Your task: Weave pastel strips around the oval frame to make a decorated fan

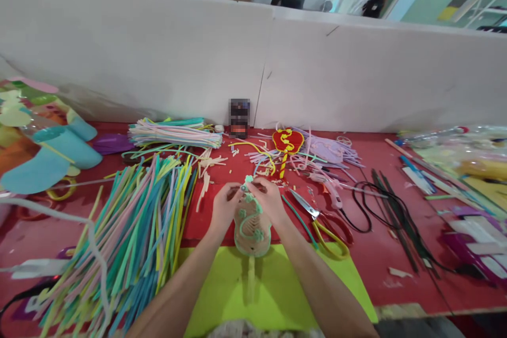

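Observation:
A gourd-shaped fan [253, 245], tan with mint-green pipe cleaner trim and swirls, lies in front of me with its pale yellow handle [251, 277] pointing towards me. At its top end, a mint-green pipe cleaner flower [249, 179] shows between my fingertips. My left hand [225, 205] pinches the fan's tip from the left. From the right, my right hand [270, 199] has its fingers closed on the flower piece. The fingertips partly hide the fan's upper part. Scissors with yellow and red handles [329, 240] lie right of my right hand.
A lime-green sheet [214, 290] covers the near red table [380, 274]. Colourful pipe cleaners [130, 232] are heaped at left. Behind stands a red-and-yellow fan [288, 141], with a glue gun [333, 194] and black cable to its right. A white partition [158, 58] bounds the back.

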A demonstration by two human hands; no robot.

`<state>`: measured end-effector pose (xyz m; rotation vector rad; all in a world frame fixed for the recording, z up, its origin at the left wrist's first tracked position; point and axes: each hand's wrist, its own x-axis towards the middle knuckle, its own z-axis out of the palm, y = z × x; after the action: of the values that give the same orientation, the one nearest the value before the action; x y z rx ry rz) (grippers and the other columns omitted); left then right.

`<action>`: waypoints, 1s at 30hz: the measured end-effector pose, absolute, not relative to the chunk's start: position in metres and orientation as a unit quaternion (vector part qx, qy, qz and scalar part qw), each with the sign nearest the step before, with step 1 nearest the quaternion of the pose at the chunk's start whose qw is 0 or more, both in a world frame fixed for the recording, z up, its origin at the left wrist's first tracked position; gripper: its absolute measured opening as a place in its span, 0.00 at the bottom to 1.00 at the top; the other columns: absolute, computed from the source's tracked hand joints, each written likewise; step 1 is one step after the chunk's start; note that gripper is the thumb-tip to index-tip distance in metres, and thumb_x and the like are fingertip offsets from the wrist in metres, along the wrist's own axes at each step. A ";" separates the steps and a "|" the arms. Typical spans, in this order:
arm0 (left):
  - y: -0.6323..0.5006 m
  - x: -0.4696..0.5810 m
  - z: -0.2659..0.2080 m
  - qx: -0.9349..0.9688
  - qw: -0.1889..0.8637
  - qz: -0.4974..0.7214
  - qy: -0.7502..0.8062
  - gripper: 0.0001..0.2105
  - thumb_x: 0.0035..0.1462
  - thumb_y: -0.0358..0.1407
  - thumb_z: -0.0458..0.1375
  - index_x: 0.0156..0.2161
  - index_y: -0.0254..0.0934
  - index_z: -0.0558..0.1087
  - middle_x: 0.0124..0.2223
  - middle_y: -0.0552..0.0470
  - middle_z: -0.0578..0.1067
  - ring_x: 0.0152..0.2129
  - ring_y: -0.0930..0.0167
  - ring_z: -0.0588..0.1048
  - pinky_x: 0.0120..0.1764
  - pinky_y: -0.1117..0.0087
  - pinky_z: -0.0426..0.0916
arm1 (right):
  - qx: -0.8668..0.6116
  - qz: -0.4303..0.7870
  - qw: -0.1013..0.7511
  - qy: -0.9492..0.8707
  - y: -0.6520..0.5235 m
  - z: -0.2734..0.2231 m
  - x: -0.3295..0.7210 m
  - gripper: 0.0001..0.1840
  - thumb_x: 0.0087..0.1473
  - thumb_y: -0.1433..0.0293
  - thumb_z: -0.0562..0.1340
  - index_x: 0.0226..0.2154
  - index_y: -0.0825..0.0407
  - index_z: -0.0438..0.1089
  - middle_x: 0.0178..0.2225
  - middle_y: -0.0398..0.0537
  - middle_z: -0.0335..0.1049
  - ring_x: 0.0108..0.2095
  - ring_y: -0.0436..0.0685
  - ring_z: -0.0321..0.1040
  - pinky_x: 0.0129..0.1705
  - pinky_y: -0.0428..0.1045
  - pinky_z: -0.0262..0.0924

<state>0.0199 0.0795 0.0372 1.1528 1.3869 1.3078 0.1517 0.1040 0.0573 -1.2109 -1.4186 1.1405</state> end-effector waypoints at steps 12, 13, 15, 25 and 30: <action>0.085 0.012 0.026 0.528 0.413 0.476 0.569 0.11 0.50 0.39 0.56 0.37 0.35 0.72 0.36 0.49 0.76 0.33 0.71 0.73 0.39 0.70 0.67 | -0.472 0.520 0.469 -0.535 0.105 0.047 0.150 0.14 0.45 0.59 0.62 0.28 0.54 0.68 0.27 0.43 0.70 0.29 0.51 0.65 0.33 0.46 0.59; 0.085 0.012 0.026 0.533 0.417 0.471 0.565 0.10 0.50 0.39 0.56 0.36 0.35 0.71 0.36 0.50 0.75 0.33 0.71 0.73 0.39 0.70 0.67 | -0.472 0.523 0.469 -0.533 0.105 0.047 0.150 0.14 0.44 0.59 0.62 0.29 0.54 0.68 0.28 0.43 0.70 0.29 0.51 0.65 0.34 0.46 0.59; 0.084 0.014 0.027 0.542 0.429 0.463 0.554 0.10 0.51 0.40 0.54 0.35 0.35 0.70 0.34 0.50 0.74 0.31 0.72 0.72 0.37 0.71 0.67 | -0.474 0.528 0.468 -0.527 0.105 0.047 0.150 0.14 0.44 0.60 0.63 0.29 0.54 0.68 0.28 0.44 0.70 0.30 0.52 0.66 0.34 0.46 0.59; 0.081 0.017 0.029 0.570 0.425 0.443 0.546 0.10 0.55 0.40 0.51 0.33 0.36 0.68 0.31 0.52 0.72 0.28 0.74 0.70 0.33 0.74 0.65 | -0.464 0.550 0.467 -0.513 0.108 0.042 0.151 0.13 0.43 0.59 0.63 0.25 0.54 0.68 0.25 0.42 0.67 0.28 0.50 0.62 0.33 0.46 0.56; 0.079 0.016 0.032 0.592 0.382 0.440 0.557 0.09 0.55 0.39 0.51 0.31 0.36 0.68 0.29 0.54 0.72 0.28 0.74 0.70 0.34 0.75 0.64 | -0.444 0.594 0.468 -0.481 0.108 0.036 0.151 0.14 0.43 0.59 0.64 0.23 0.53 0.68 0.23 0.41 0.65 0.26 0.49 0.60 0.33 0.46 0.56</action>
<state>0.0156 0.0786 0.0320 1.5107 1.4199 1.1223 0.1515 0.1082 0.0361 -1.0903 -1.1789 1.4565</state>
